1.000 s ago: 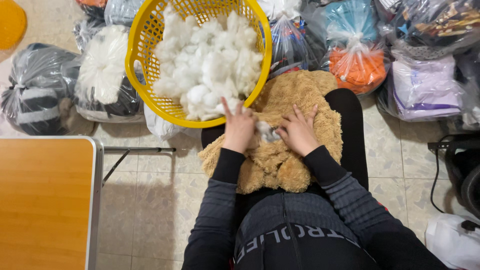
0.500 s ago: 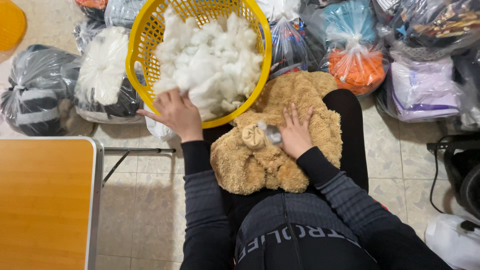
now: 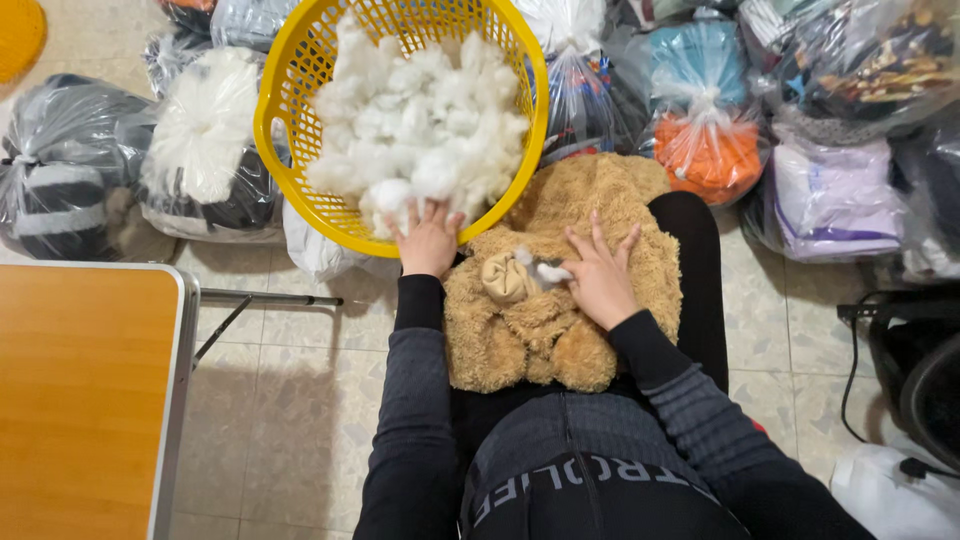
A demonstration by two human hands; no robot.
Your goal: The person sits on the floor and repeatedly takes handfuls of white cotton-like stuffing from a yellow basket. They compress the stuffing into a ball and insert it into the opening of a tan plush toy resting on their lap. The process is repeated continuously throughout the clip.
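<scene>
**Reaching for stuffing, one hand on the plush toy**

Reaching forward, the left hand (image 3: 428, 240) lies at the near rim of the yellow basket (image 3: 275, 150), its fingers (image 3: 410, 215) spread and pressed into the lower edge of the white stuffing (image 3: 420, 130) heaped inside. Whether any fibre is already gathered under the palm cannot be told from this view. The right hand (image 3: 600, 280) rests flat on the tan plush toy (image 3: 560, 300), fingers loosely fanned, thumb and forefinger close to a small tuft of white filling (image 3: 545, 270) that pokes out beside a paler rounded part of the toy.

The toy lies across the person's lap, just below the basket, its shaggy pile slack and partly flattened. It looks light, soft and floppy, likely to sag wherever it is not supported; a broad palm over the body seems the surest hold, with fingertips beside the spot where the filling shows. The stuffing appears feather-light, springy and clingy, so it probably comes away in uneven clumps and is best pinched from the loose edge of the heap.

Tied plastic bags (image 3: 705, 140) of fabric and filling crowd the tiled floor (image 3: 290, 400) around the basket. An orange-topped surface (image 3: 80, 400) with a metal edge stands at the left.
</scene>
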